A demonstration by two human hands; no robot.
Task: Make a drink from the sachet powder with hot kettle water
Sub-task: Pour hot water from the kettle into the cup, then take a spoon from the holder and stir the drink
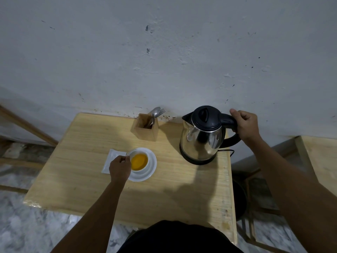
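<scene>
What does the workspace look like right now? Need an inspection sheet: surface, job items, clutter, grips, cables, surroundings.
Surface: wooden table against the wall, bare wood in front.
Job's things: white cup with orange liquid, standing on a white saucer; steel kettle upright on its base, lid closed; white sachet flat, left of the saucer.
Clutter: wooden holder with spoon and fork, at the wall.
Grips: left hand at the cup's rim, fingers pinched; what they pinch cannot be told. Right hand closed around the kettle handle.
Cables: black cord from the kettle base over the table's right edge.
Surroundings: scuffed wall, marble floor, another wooden table at right.
</scene>
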